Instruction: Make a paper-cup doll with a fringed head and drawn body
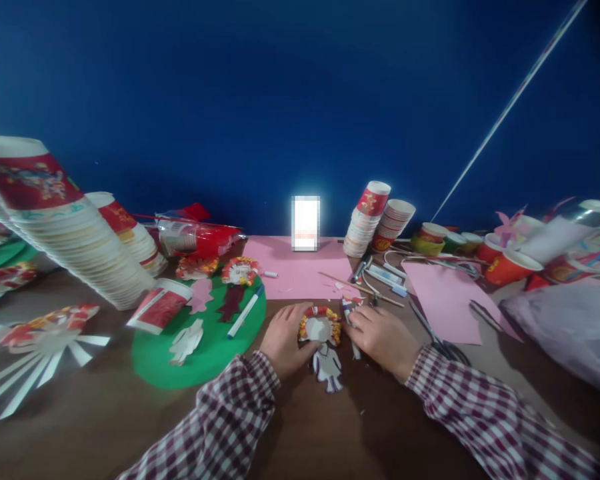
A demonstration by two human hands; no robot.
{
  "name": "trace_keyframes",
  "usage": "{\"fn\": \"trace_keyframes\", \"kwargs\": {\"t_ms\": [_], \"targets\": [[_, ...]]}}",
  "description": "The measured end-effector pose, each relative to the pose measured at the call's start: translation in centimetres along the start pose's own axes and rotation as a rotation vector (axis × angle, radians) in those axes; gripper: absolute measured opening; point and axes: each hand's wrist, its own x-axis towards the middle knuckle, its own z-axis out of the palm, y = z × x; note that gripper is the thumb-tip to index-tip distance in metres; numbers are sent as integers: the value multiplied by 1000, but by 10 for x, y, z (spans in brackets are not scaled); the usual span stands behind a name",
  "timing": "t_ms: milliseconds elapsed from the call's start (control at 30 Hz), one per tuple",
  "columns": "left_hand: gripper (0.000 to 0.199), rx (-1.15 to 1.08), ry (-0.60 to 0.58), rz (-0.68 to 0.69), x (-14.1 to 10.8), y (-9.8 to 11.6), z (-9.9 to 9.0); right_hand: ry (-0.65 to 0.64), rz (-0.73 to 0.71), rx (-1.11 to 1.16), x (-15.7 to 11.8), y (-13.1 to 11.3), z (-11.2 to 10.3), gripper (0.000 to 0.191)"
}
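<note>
A paper doll (pixel 327 367) with a purple-outlined body and a curled red-and-yellow ring (pixel 334 325) round its head lies on the brown table in front of me. My left hand (pixel 286 341) is closed round the left side of the ring, with the thumb at its lower edge. On the right, my right hand (pixel 381 338) has bent fingers over the middle of a white marker (pixel 356 349) beside the doll. Both ends of that marker show past the fingers; its middle is covered.
A green round sheet (pixel 150 360) at left carries paper cut-outs (pixel 186 343) and a blue-capped marker (pixel 246 313). Leaning cup stacks (pixel 75 220) stand behind it. Pink paper (pixel 300 280) lies ahead, under a blurred-out bright device (pixel 305 223). Scissors (pixel 443 343) and a plastic bag (pixel 565 333) are at right.
</note>
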Motion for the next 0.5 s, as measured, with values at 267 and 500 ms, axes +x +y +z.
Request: {"fn": "trace_keyframes", "kwargs": {"t_ms": [267,500], "targets": [[57,1,-9,13,1,2,-2,150,-74,-21,-5,4,-2,14],[59,14,-18,-5,1,-1,0,378,76,182,-19,9,-6,16]]}}
